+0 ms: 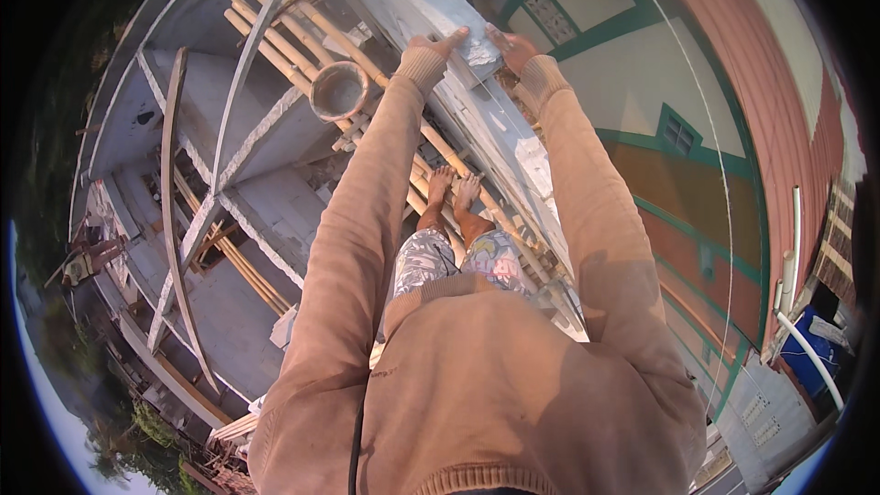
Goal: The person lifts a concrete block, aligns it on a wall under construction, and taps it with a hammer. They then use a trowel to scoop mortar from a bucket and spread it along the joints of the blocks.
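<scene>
At the frame's upper centre, a pale block (478,53), probably heavy and brittle, is grasped by the fingers of the left hand (438,44) and right hand (516,49) at its sides, where best held.

The block (478,48), pale grey with a rough, whitish patch on its near end, lies lengthwise along the narrow wall (504,128).

Left hand (440,44) and right hand (517,49) at twelve o'clock, beside a pale block (478,53), round bucket (339,116) at eleven, bare feet (441,183) at centre over bamboo poles (343,39), green-trimmed house (683,96) at two.
</scene>
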Available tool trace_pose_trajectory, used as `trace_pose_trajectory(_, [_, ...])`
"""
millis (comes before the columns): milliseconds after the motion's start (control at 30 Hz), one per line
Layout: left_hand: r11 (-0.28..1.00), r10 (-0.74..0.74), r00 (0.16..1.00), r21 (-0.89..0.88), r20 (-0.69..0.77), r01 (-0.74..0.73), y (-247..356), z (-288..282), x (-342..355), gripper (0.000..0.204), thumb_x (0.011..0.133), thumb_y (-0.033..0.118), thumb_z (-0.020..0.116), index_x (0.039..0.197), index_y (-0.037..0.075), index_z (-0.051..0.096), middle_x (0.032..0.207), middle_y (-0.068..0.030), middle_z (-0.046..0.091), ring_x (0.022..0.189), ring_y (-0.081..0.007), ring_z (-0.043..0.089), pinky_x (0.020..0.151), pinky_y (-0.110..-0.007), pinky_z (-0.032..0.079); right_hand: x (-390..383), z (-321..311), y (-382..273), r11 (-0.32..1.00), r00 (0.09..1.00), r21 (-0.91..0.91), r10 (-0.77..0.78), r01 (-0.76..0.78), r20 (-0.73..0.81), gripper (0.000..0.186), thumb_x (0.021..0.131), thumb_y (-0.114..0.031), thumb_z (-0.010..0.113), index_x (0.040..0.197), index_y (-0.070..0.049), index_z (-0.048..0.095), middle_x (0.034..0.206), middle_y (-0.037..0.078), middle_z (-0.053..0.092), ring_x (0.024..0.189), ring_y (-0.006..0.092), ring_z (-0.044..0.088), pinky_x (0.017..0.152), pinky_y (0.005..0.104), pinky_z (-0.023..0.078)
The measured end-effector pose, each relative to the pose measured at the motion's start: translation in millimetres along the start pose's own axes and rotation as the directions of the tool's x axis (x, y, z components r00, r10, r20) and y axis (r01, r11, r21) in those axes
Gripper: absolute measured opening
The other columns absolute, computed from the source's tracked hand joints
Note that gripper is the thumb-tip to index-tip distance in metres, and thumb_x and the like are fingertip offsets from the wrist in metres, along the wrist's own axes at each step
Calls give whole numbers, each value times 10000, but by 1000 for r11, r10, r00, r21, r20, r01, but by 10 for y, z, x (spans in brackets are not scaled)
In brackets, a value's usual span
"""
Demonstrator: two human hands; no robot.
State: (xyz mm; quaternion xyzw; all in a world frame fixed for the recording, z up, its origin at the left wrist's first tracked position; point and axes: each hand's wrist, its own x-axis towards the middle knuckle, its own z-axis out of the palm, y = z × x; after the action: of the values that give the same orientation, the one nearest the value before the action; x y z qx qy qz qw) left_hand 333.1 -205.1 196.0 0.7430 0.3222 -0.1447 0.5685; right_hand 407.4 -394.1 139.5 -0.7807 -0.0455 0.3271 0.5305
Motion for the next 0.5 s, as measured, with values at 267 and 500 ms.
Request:
trace_pose_trajectory(267, [980, 193, 974, 20, 119, -197, -224, 81, 297, 738, 755, 593, 792, 1084, -54, 658, 830, -105, 647, 657, -153, 612, 578, -311, 527, -123, -33, 75, 986, 983, -150, -101, 78, -151, 626, 951, -609, 554, 1276, -85, 659, 1147, 150, 689, 1034, 241, 616, 935, 383, 459])
trace_pose_trajectory(500, [999, 36, 998, -13, 52, -36, -71, 120, 191, 797, 747, 615, 786, 1138, -65, 645, 812, -113, 652, 651, -163, 637, 568, -299, 539, -388, -79, -256, 982, 991, -171, 67, -86, -115, 668, 939, -651, 523, 1257, -81, 666, 1138, 172, 697, 1014, 250, 623, 933, 367, 456])
